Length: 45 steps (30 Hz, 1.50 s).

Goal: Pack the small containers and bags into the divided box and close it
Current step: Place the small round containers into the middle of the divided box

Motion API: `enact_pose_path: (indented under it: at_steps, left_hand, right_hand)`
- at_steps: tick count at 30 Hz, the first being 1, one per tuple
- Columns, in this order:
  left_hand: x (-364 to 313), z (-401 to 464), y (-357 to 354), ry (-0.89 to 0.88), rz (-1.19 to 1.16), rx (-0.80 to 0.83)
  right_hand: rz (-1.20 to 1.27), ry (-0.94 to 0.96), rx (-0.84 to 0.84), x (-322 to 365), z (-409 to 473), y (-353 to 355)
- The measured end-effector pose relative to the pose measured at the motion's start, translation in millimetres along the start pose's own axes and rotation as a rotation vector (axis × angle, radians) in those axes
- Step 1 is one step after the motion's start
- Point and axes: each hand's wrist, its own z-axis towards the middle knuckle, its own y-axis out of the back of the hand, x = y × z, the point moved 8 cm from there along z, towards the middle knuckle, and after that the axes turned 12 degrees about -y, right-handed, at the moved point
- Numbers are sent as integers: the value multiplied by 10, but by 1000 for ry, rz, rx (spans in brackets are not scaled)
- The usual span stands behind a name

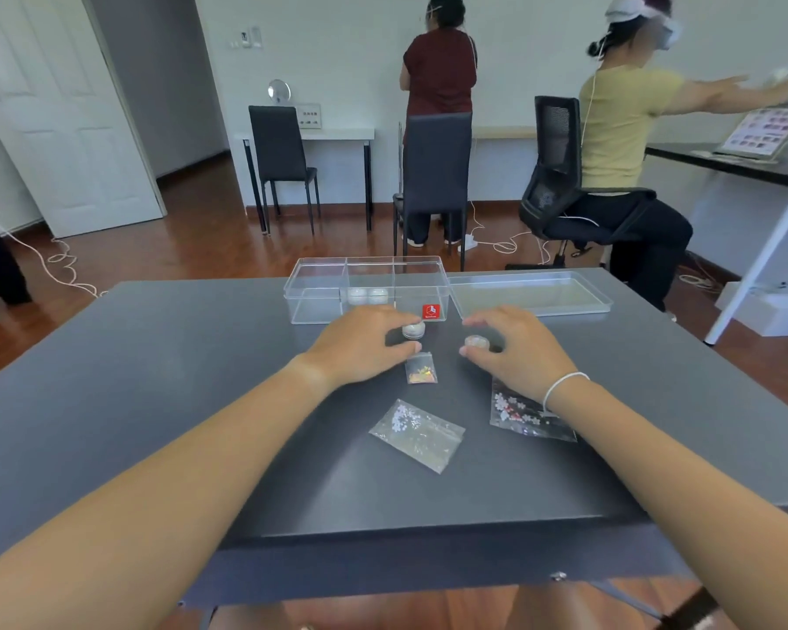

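Observation:
A clear divided box (319, 306) stands open at the far middle of the dark table, with two small round jars (367, 295) in its middle compartment. Its clear lid (531, 293) lies flat to the right. My left hand (360, 341) curls around a small round jar (413, 329) just in front of the box. My right hand (515, 345) grips another small jar (476, 342). A tiny bag of orange bits (420, 368) lies between my hands. Two larger clear bags lie nearer, one with white flowers (417, 433), one with pink flowers (519, 413) partly under my right wrist.
The dark table (155, 402) reaches to a near edge at the bottom. Beyond it are black chairs (433, 175), a white desk (337, 134), cables on the wood floor, and two persons, one standing at the back, one seated at the right.

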Motion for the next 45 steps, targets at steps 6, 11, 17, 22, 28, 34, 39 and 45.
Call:
enact_pose_path:
  at_steps: [6,11,17,22,28,34,39,45]
  left_hand:
    - [-21,104,-54,-3,92,-31]
    - [13,174,-103,18,88,-4]
    - [33,203,-105,39,22,-23]
    - [15,177,-72,34,2,-70]
    - [-14,133,-30,29,-22,-103]
    - [-3,59,324,18,-103,-234]
    - [152,35,676,13,-127,-297]
    - [541,83,815,125,-170,-234]
  right_hand:
    - [-15,-49,6,-61,17,-13]
    - [3,-76,19,-84,38,-24]
    - [27,-94,28,-108,43,-19]
    - [45,-105,29,-117,38,-19]
    - [48,-94,22,-80,17,-2]
    - [74,-17,-1,96,-2,-1]
    - [160,7,3,211,39,-7]
    - [243,23,-9,305,94,-29]
